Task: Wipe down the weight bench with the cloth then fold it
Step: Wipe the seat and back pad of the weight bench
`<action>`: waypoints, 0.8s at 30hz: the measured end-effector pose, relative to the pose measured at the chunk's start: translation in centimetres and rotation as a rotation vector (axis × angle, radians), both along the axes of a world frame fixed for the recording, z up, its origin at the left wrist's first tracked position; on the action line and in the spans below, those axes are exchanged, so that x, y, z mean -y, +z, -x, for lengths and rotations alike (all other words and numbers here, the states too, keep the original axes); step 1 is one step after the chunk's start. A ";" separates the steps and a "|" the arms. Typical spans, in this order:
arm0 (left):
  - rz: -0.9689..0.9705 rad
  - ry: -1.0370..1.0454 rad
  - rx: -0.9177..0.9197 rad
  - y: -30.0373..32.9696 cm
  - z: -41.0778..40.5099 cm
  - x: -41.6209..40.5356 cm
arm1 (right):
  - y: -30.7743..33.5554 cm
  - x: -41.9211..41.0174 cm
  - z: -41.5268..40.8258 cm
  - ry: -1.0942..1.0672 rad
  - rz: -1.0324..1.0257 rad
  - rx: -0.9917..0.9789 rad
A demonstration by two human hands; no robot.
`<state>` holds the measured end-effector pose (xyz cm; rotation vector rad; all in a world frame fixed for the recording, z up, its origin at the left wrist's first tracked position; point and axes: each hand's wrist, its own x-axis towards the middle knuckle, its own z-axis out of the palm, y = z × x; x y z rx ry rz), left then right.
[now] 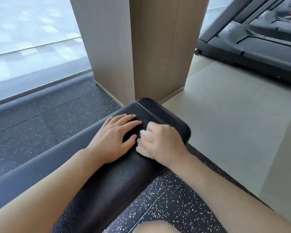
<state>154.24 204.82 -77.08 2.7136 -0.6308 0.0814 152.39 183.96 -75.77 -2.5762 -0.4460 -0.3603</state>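
Left hand [115, 137] lies flat at frame centre, fingers spread on the black padded surface [114, 180]. Right hand [161, 142] just beside it, fingers curled tight round a bunched white cloth [142, 149], pressing it onto the padding near the bench's far end. Beyond, a beige pillar [141, 47]; speckled rubber floor [45, 128] at left, treadmill [259, 39] upper right.
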 end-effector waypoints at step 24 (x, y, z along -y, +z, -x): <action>-0.181 0.617 -0.152 1.8 32.1 -21.8 | 2.3 -26.3 9.5 0.529 0.089 -0.287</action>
